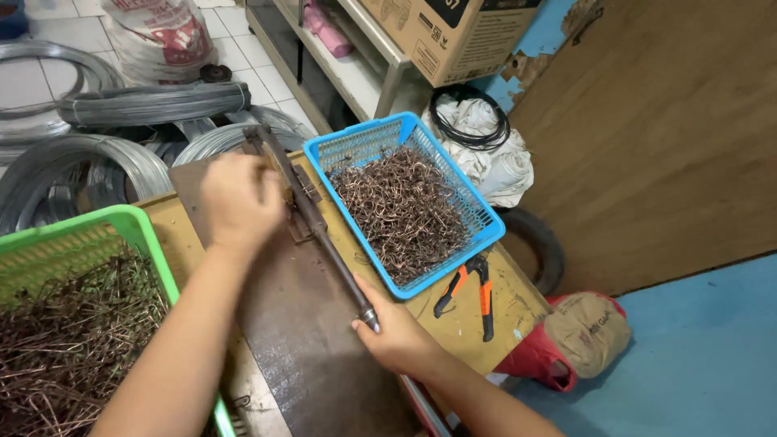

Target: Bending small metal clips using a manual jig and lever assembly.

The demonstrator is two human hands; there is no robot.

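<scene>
Big wooden workbench [502, 303] filling the middle, with a dark rusty metal plate [299, 340] bolted or laid flat along it. Coils of grey wire [73, 158] stacked on the tiled floor behind, a cardboard box [441, 32] up on a metal shelf top right, white rags with a loop of black cable [477, 133] dumped below it. Green basket [133, 222] at the left edge, loaded with straight-ish brown wire pieces [69, 340]; blue basket [421, 133] on the right side of the plate, full of bent brown wire hooks [405, 210]. Red and tan bag [579, 336] slumped on the blue floor, bottom right. Orange-handled pliers [477, 291] lying on the bench just below the blue basket. Long lever bar [324, 243] of the bending jig running diagonally across the plate, far end up-left near the wire coils, near end down-right toward the camera, squeezed between the two baskets. Left hand [239, 202] curled down over the jig's upper part beside the bar, covering the spot so can't tell what's under the fingers or how tight. Right hand [396, 332] wrapped closed round the near end of the lever bar, thumb on top, shiny tip poking out just above.
</scene>
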